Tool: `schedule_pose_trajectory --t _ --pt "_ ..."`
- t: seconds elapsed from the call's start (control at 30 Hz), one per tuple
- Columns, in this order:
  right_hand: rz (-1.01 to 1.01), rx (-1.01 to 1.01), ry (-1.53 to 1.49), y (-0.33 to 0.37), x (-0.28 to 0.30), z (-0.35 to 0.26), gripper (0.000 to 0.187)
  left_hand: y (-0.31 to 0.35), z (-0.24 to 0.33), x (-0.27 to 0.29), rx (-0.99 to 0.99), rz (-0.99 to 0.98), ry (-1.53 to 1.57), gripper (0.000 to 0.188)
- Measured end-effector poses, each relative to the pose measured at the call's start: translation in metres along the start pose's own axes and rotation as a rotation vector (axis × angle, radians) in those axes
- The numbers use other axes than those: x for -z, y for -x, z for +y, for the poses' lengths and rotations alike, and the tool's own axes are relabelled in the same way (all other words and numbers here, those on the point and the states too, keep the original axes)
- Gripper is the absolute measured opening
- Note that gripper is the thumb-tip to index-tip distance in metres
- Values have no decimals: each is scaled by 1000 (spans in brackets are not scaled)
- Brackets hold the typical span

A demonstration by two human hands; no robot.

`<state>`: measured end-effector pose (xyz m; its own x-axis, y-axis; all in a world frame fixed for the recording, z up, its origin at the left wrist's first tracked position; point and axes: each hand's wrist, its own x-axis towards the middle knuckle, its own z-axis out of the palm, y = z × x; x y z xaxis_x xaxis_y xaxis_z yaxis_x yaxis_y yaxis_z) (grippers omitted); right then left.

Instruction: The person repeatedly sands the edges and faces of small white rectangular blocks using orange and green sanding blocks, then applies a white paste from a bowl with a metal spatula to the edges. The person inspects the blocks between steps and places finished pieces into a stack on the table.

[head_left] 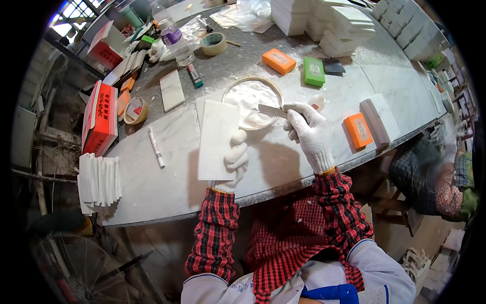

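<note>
**Ana:** Head camera looking straight down on the marble worktop (167,182), and both gloved hands are busy. Left hand (234,161) has its fingers curled round the right edge of a white rectangular tile (217,139), holding it up flat over the bench.

**Ben:** And the right hand (308,133) — closed around the handle of a putty knife (273,110), blade pointing left, its tip out over the round bowl (251,81).

**Ana:** That bowl sits just beyond the tile, and it's holding a white paste, mounded and smeared across most of the inside. Whether the blade is actually touching the paste, I can't tell.

**Ben:** Other containers? A clear plastic bottle (172,35) at the far left end with a purple label; how full it is I can't make out. Beside it, a roll of tape (214,43), and a second roll (135,110) nearer the red box (99,119).

**Ana:** Two orange blocks (279,61) (358,130) and a green block (314,71) lie around the bowl — flat on the stone. White tiles stand stacked at the far edge (339,30), more on edge at the near left (98,182).

**Ben:** Marker pen (156,147) lying loose, left of the held tile.
</note>
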<state>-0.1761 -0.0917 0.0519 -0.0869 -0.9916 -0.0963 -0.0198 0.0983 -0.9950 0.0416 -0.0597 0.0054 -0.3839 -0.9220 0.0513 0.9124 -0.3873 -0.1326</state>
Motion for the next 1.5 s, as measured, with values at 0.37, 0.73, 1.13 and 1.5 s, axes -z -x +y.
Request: schedule_pose_trajectory --t 0.37,0.73,1.13,1.5 --pt "98 675 507 -9 -2 -3 19 -7 -3 -1 4 103 -130 39" --pt "86 492 313 12 0 -4 27 5 -8 0 -29 115 -204 43" --pt "125 374 489 70 56 35 20 45 -99 6 -47 138 8 35" --pt "140 867 899 148 107 56 34 66 -191 -1 21 143 152 35"
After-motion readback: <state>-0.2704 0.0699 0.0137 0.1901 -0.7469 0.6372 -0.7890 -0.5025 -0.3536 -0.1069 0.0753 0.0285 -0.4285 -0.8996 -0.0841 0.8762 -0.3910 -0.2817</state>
